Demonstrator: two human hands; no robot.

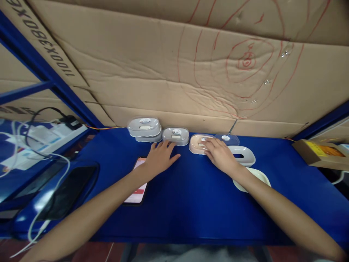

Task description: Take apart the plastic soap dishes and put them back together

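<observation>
One peach soap box — oval, lidded

We see a deep blue tabletop, 1 peach oval plastic dish, 3 pale grey lidded oval dishes, a cream shallow tray, and brown cardboard backing scrawled with red rings.

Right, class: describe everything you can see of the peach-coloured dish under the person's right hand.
The peach dish is a shallow oval tray with rounded corners, apparently smooth plastic. It lies flat and upright on the blue table, near the cardboard wall. A small pale piece shows in its hollow, too blurred to identify. The right hand rests its fingertips on its right part, hiding that edge. A grey lidded dish stands just left of it; whether they touch is unclear.
</observation>
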